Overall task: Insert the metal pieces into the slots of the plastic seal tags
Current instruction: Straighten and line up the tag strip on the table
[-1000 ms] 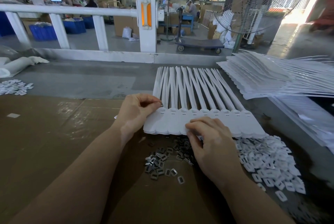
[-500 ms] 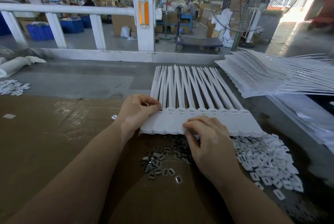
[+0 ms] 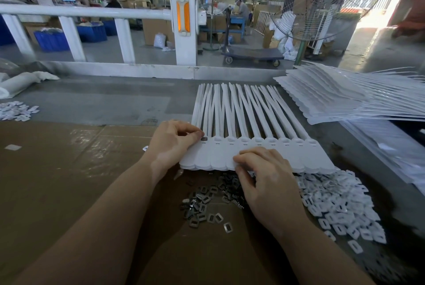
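A joined row of white plastic seal tags [image 3: 282, 153] lies on the bench, straps pointing away from me. My left hand [image 3: 171, 144] rests on the row's left end, its thumb and forefinger pinching a small metal piece [image 3: 204, 139] at the slot of the leftmost tag. The slots further right look empty. My right hand [image 3: 264, 181] lies fingers-down on the tags' lower edge, pressing them flat; whether it holds anything is hidden. A heap of metal pieces [image 3: 204, 208] lies just below the tags, partly under my right hand.
A pile of small white plastic caps [image 3: 340, 206] spreads at the right. Stacked sheets of tags [image 3: 340, 98] lie at the back right. Brown cardboard [image 3: 57, 169] covers the near bench. More white caps [image 3: 16, 111] sit far left; a white railing [image 3: 92, 12] runs behind.
My left fingertips have slid slightly right, bringing the metal piece over the leftmost tag's slot. The right hand has stayed on the tags' lower edge.
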### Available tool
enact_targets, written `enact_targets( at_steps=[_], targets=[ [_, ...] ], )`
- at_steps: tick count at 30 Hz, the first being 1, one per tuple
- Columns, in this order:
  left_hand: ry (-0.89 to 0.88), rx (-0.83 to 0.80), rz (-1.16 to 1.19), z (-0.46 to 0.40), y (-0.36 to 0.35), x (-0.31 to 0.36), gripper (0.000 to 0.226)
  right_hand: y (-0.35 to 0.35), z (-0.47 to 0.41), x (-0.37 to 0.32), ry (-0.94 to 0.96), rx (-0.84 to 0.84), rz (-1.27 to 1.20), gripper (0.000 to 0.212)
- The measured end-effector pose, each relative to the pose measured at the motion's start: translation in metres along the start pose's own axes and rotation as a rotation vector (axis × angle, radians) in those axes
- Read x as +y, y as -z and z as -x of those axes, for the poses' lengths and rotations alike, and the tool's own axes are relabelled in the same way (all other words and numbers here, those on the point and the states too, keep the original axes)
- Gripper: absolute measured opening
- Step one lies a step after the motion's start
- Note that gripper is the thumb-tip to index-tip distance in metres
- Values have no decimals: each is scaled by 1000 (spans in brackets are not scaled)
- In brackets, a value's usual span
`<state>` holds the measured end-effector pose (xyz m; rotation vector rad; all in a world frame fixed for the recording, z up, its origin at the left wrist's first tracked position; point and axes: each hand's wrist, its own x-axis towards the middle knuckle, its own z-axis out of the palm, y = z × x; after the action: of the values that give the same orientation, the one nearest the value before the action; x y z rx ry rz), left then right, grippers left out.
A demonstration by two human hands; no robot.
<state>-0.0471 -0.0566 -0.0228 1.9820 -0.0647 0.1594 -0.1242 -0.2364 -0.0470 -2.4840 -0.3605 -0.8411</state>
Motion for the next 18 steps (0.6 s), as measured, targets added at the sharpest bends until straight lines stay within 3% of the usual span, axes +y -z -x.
enact_targets(
  at_steps=[7,12,18],
  targets=[
    [-157,17,-263,2,2,2,15,0,0,0,-1,0,-1,7],
    [-247,9,-252,9,6,8,12,0,0,0,-2,-4,0,7],
    [-471,-286,-395,24,10,20,13,0,-1,0,-12,-12,-1,7]
  ],
)
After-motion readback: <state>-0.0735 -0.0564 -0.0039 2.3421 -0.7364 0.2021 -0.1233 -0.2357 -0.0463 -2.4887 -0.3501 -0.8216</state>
